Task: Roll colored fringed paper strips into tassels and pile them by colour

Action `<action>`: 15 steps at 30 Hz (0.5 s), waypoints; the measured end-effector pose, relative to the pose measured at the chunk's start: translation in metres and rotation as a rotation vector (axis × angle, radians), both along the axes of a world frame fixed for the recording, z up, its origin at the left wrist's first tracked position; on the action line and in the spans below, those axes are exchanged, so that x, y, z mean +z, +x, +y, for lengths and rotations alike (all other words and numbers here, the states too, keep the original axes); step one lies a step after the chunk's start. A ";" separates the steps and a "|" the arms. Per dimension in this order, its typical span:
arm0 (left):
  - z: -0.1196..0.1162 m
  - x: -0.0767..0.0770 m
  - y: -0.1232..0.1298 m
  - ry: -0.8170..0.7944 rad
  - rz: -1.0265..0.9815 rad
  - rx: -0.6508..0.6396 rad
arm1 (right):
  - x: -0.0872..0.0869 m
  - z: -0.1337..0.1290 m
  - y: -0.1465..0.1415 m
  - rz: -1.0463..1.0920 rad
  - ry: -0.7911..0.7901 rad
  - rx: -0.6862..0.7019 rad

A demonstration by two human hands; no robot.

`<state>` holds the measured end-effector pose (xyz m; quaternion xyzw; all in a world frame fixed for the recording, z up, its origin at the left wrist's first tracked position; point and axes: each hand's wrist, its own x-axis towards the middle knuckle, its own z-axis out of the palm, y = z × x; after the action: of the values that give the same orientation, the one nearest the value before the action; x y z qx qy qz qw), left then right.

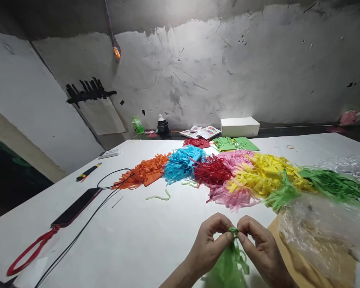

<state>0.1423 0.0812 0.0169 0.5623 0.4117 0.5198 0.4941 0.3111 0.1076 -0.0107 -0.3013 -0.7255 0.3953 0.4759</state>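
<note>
A green tissue paper tassel (228, 266) hangs between my two hands at the near edge of the white table. My left hand (211, 240) pinches its twisted top between thumb and forefinger. From the other side, my right hand (259, 248) grips the same top with thumb and fingertips. Fringe strips dangle below, partly out of view. Beyond my hands lie piles of fringed paper: orange (144, 172), blue (183, 162), red (213, 171), pink (234, 196), yellow (267, 172) and green (333, 182).
Clear plastic bags (318, 224) lie over brown paper (303, 256) at right. On the left are a phone (76, 208) with a red strap, a black cable (87, 228) and a cutter knife (88, 172). A white box (240, 127) stands by the wall.
</note>
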 end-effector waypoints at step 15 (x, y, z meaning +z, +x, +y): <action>0.002 0.017 0.006 0.030 0.159 -0.208 | 0.040 -0.010 0.003 0.019 0.001 -0.071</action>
<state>0.1488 0.0828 0.0341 0.6487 0.3814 0.4254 0.5027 0.3139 0.0978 0.0296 -0.3229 -0.7099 0.3806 0.4969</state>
